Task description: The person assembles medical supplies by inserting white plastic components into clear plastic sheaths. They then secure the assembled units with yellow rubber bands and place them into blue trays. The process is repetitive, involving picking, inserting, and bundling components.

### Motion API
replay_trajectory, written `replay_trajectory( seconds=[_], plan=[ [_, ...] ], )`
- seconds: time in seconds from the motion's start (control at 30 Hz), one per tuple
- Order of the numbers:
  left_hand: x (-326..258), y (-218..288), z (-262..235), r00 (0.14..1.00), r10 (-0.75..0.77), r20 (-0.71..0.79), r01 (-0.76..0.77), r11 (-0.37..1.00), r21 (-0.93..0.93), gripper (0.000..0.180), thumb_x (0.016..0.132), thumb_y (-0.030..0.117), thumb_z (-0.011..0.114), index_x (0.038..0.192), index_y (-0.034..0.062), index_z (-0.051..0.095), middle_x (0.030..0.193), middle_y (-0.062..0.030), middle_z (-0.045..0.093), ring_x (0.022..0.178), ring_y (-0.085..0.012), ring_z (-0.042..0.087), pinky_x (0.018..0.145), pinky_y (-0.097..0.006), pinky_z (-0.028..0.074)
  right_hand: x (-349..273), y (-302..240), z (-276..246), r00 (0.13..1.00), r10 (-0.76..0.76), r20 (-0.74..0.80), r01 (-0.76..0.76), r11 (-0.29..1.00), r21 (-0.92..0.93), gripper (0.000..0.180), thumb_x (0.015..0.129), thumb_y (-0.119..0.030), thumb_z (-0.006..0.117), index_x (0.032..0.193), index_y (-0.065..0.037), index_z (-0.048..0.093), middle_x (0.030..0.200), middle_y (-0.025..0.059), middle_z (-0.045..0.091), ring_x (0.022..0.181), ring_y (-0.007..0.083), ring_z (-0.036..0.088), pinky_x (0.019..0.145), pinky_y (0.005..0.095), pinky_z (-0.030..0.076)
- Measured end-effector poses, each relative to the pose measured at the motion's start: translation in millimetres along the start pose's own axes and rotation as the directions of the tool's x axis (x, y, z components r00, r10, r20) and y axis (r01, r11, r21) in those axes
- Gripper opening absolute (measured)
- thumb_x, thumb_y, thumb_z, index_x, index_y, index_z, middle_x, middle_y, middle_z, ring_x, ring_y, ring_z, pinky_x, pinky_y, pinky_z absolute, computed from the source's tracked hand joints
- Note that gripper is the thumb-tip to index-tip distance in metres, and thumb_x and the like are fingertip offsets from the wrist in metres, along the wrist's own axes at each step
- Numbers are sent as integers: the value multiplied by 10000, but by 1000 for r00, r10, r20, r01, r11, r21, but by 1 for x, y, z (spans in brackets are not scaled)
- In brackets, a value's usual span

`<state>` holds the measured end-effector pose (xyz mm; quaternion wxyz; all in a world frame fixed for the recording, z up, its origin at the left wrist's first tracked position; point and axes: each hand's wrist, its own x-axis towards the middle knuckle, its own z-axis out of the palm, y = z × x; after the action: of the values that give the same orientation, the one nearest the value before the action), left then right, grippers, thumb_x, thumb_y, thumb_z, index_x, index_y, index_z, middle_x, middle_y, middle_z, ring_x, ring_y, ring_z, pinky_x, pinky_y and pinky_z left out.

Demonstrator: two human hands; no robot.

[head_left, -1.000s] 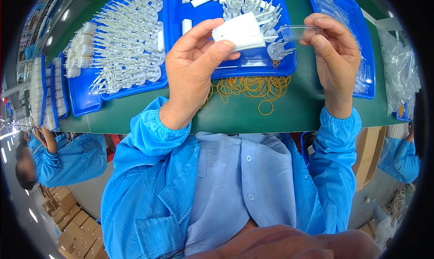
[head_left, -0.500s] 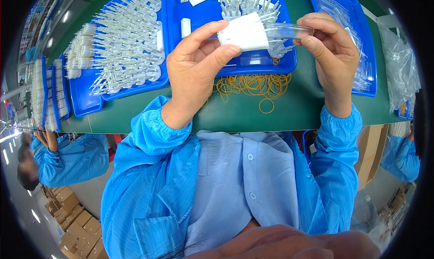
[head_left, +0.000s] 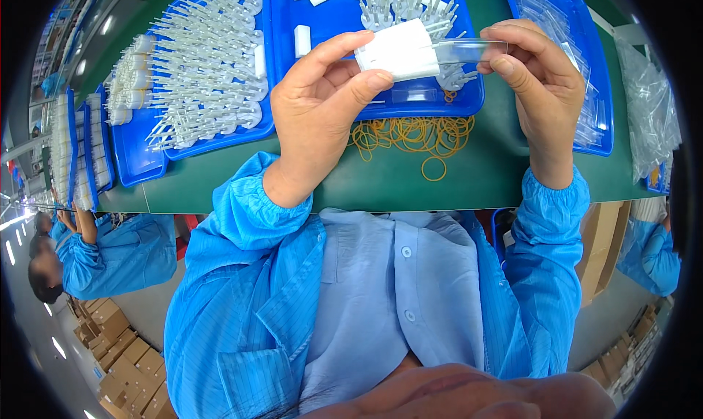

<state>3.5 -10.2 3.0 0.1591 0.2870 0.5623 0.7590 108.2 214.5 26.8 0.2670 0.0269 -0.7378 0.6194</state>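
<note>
My left hand (head_left: 316,104) grips a flat white block (head_left: 399,51) between the thumb below and fingers above. A clear, thin plastic piece (head_left: 465,51) runs from the block's right edge to my right hand (head_left: 543,82), whose thumb and fingertips pinch its far end. Whether the piece goes into the block or only touches it, I cannot tell. Both hands are raised over the middle blue tray (head_left: 474,100), which holds white stemmed parts (head_left: 377,8) and loose white blocks (head_left: 302,40). Yellow rubber bands (head_left: 433,169) lie on the green table (head_left: 410,192) before it.
A left blue tray (head_left: 139,169) carries rows of white stemmed parts (head_left: 209,68) and banded white bundles (head_left: 130,82). The right blue tray (head_left: 602,126) holds clear plastic pieces (head_left: 538,9). Beyond it lies a clear plastic bag (head_left: 644,90). Co-workers in blue sit on both sides.
Both hands, with the white block and clear piece, have shifted very slightly to the right. The grips look unchanged.
</note>
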Motion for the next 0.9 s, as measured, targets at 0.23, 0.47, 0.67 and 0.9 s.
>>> replay_trajectory(
  seconds=[0.23, 0.47, 0.67, 0.9],
  plan=[
    [-1, 1, 1, 999, -32, -33, 30, 998, -59, 396, 873, -31, 702, 1251, -41, 583, 1022, -167, 701, 948, -178, 668, 820, -275, 546, -2, 1, -2, 1000, -19, 15, 20, 999, -47, 238, 860, -34, 716, 1092, 13, 694, 1005, 88, 661, 860, 148, 670, 762, 237, 548],
    [-2, -1, 1, 999, 1, -36, -2, 1000, -31, 376, 877, -24, 702, 1238, -36, 599, 1029, -156, 702, 949, -172, 671, 814, -274, 548, -2, 1, -1, 1000, -12, 11, 12, 1000, -19, 243, 860, -37, 718, 1096, 15, 693, 1002, 93, 669, 859, 146, 674, 764, 238, 551],
    [-1, -1, -2, 999, 40, 12, -40, 996, 78, 378, 893, -39, 651, 1260, -67, 566, 1150, -219, 646, 1015, -277, 672, 857, -405, 601, -2, 2, -2, 1000, 21, 12, -21, 999, 24, 244, 855, -27, 718, 1094, 13, 694, 977, 91, 684, 848, 144, 683, 764, 238, 557],
    [-1, 0, 1, 998, 9, -54, -5, 997, 73, 367, 833, -42, 742, 1183, -8, 636, 1071, -98, 653, 944, -150, 665, 816, -258, 564, -1, 4, -3, 999, -19, 36, 18, 1000, 8, 239, 857, -27, 712, 1092, 11, 695, 969, 94, 683, 843, 148, 688, 762, 241, 561]
  ],
)
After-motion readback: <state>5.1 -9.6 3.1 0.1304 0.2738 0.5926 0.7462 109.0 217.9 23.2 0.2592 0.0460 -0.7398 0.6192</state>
